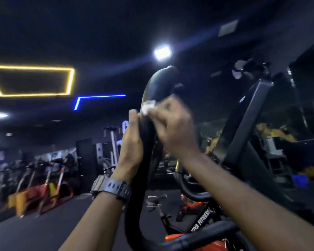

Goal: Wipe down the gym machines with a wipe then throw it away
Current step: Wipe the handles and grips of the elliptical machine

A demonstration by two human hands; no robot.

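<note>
A black wristwatch is worn below the left hand. The fingers of the left hand are curled around the black curved handlebar of the exercise bike and are clenched on it. The right hand is blurred; its fingers are pinched on a small white wipe, which is pressed against the handlebar just above the left fingertips. The upper end of the handlebar is seen rising above both sets of fingers. A black machine frame is located beyond the right fingers. A row of orange-based bikes is seen well beyond the left fingers, blurred, and yellow and blue ceiling light strips are seen above them
</note>
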